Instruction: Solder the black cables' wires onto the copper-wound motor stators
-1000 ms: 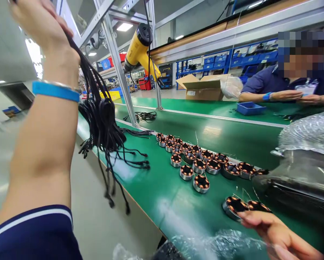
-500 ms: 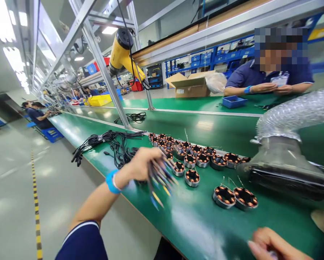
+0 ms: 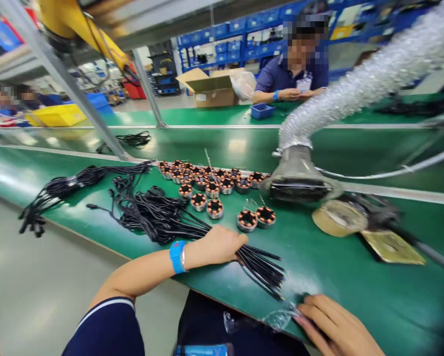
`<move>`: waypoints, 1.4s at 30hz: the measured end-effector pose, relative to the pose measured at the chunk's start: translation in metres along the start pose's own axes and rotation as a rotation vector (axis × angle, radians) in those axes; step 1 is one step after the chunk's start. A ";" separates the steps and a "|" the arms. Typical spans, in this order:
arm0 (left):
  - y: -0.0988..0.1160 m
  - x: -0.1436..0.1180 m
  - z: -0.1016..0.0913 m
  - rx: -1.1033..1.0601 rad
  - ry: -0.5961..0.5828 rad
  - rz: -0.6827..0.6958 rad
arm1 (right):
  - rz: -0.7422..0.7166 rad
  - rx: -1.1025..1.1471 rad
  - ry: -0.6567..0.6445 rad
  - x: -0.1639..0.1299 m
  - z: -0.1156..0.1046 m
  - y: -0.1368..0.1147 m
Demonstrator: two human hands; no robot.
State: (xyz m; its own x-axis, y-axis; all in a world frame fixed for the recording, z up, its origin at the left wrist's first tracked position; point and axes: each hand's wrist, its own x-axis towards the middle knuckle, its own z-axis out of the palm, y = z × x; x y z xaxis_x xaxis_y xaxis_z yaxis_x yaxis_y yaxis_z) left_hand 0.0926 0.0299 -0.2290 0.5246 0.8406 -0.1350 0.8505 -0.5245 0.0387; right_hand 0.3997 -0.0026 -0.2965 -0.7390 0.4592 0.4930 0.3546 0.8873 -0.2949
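Observation:
My left hand (image 3: 220,244), with a blue band at its wrist, is closed round a bundle of black cables (image 3: 257,262). The cut ends fan out to the right over the green bench, and the tangled lengths (image 3: 151,212) trail off to the left. At the bench's front edge, my right hand (image 3: 335,324) has thumb and fingers pinched together at a crumpled piece of clear plastic (image 3: 277,319), which hangs partly over the edge. Beyond the cables stand several copper-wound stators (image 3: 214,207), two of them (image 3: 247,220) apart on the right.
A second cable bundle (image 3: 73,182) lies at left, its ends over the edge. A fume hose hood (image 3: 299,183) stands behind, beside a tape roll (image 3: 338,217) and a yellowish sponge pad (image 3: 392,246). Across the bench sits a person (image 3: 292,74) near a blue tray (image 3: 262,111).
The view has swung right. My left hand has brought the cable bundle rightward and down onto the bench nearer me. My right hand now holds clear plastic at the edge.

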 end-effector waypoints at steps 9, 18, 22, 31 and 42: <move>-0.006 -0.006 -0.013 -0.030 0.104 -0.068 | 0.237 0.351 0.056 0.032 -0.041 -0.021; 0.044 0.006 -0.029 -1.297 -0.069 0.014 | 0.035 0.340 0.463 0.121 -0.036 -0.015; 0.039 0.022 -0.017 -1.874 0.147 -0.216 | -0.127 0.264 0.422 0.138 -0.007 -0.006; 0.023 0.022 0.005 -2.101 0.220 -0.249 | -0.335 0.175 0.299 0.138 0.024 0.017; -0.119 -0.116 -0.073 -0.503 0.462 -0.520 | -0.023 -0.107 -0.133 0.120 0.018 0.019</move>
State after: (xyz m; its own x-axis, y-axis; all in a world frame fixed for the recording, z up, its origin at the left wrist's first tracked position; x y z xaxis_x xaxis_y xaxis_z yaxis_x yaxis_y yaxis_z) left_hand -0.0662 0.0049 -0.1454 -0.0664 0.9856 0.1556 0.8459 -0.0271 0.5326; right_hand 0.3069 0.0684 -0.2578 -0.8143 0.4355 0.3837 0.3906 0.9002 -0.1926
